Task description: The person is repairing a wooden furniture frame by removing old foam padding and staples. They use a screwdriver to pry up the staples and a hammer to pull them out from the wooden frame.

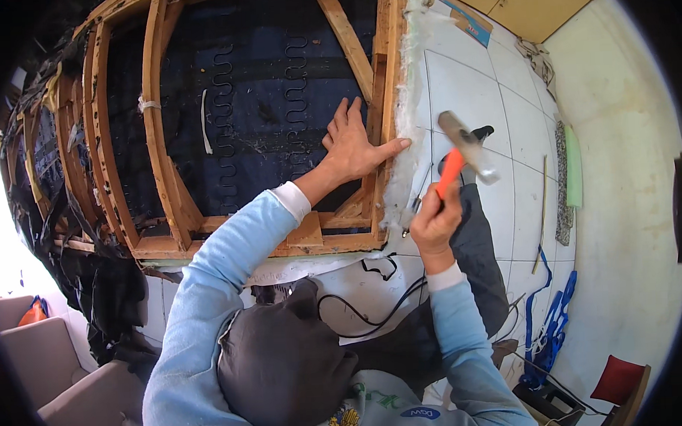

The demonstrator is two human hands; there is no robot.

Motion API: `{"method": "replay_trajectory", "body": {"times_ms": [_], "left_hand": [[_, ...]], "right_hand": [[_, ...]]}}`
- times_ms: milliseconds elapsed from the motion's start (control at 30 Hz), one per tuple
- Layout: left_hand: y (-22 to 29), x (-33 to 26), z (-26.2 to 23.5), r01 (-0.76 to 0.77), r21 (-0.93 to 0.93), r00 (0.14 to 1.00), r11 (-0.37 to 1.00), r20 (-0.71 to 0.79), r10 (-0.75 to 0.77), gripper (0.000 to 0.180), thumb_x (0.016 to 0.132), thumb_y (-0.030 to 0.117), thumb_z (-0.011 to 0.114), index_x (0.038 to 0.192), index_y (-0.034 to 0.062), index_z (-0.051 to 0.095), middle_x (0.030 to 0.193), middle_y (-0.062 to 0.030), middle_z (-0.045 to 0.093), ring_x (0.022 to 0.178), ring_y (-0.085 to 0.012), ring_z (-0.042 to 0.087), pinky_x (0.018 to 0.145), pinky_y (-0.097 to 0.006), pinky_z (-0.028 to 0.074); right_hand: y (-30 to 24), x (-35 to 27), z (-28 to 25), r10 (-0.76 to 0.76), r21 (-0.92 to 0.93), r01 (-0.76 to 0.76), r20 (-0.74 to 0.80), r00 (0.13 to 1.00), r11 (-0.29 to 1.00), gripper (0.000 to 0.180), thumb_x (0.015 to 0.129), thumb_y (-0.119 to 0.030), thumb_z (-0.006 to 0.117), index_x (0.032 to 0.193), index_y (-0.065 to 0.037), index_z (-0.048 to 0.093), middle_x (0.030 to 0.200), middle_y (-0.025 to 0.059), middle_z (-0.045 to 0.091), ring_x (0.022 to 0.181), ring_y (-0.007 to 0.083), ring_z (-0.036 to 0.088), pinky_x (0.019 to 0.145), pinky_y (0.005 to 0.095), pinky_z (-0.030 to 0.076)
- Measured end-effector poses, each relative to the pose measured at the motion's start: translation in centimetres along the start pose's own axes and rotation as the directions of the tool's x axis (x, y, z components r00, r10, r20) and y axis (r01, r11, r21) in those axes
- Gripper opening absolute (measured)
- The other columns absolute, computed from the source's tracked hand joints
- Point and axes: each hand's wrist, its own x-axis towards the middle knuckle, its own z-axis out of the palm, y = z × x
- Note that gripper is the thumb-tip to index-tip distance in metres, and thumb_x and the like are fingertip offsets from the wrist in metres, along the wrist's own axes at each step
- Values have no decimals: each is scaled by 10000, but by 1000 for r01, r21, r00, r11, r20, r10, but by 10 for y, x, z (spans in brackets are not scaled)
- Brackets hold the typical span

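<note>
A wooden furniture frame (153,77), its underside exposed, lies in front of me, with wavy metal springs (297,83) over dark fabric. My left hand (350,149) rests at the frame's right rail with fingers spread and thumb reaching across the rail toward the fluffy white padding (404,98). My right hand (437,223) is closed around the orange handle of a hammer (451,170). The hammer's metal head, slightly blurred, is raised to the right of the rail, apart from the wood.
Torn black fabric (107,304) hangs off the frame's left side. A black cable (371,328) curls by my legs on the tiled floor (460,81). Blue straps (555,329) lie at the right near the wall. Grey cushioned seating (41,351) stands at lower left.
</note>
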Motion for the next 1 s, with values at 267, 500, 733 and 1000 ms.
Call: {"method": "replay_trajectory", "body": {"times_ms": [267,500,733,1000], "left_hand": [[9,7,9,-22,32,999,999,-34,24,1527,695,886,822,1701,-69,182,1729,-382,161,1590,-575,206,1262,-680,218],[5,1,3,-30,35,999,999,37,29,1552,678,870,847,1710,-61,155,1730,-382,160,1582,-582,227,1266,-674,222],[-14,5,0,-49,-174,999,983,-19,47,1195,946,780,645,1715,-25,210,1749,-358,158,1608,-552,192,1292,-650,183],[-15,-7,11,-245,49,963,968,-105,249,1022,1032,680,577,1708,-13,248,1745,-350,189,1606,-541,211,1288,-642,181]], "right_hand": [[17,10,14,-143,-58,137,-105,984,989,557,1063,0,601,1610,-97,559,925,169,685,755,330,670,706,401,557],[14,18,1,-6,-177,15,54,999,984,559,1063,-34,615,1609,-147,576,988,147,703,785,328,683,728,417,558],[5,14,-17,204,-1,-204,15,979,979,499,1136,-89,549,1626,-19,496,1456,221,700,1086,272,755,948,343,581],[-5,-30,-32,449,145,-468,148,881,872,515,1142,-76,529,1643,17,464,1317,179,683,838,142,628,764,296,542]]}}
